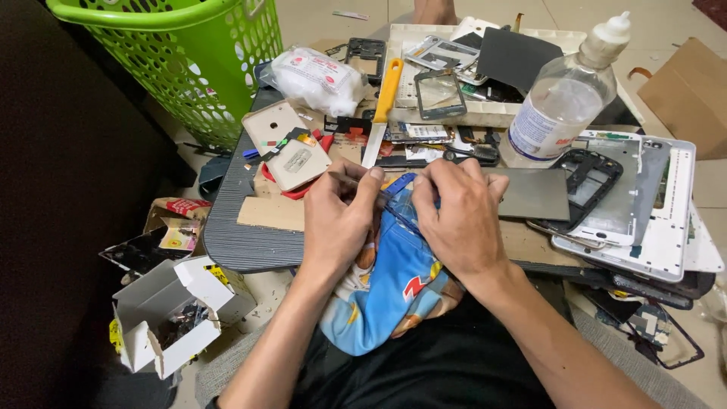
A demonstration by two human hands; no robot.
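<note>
My left hand (337, 220) and my right hand (458, 216) meet over a blue patterned cloth (394, 291) on my lap, at the front edge of a small low table (242, 242). Between the fingertips sits a thin blue phone frame (400, 198), held by both hands. My left hand also pinches a thin dark tool (350, 179) that points to the upper left. My fingers hide most of the frame.
The table holds several phone parts: a white back cover (271, 125), a yellow-handled knife (382, 113), a grey metal plate (536, 193), a clear liquid bottle (564, 95), stacked white frames (651, 204). A green basket (201, 60) stands far left, an open white box (170, 314) on the floor.
</note>
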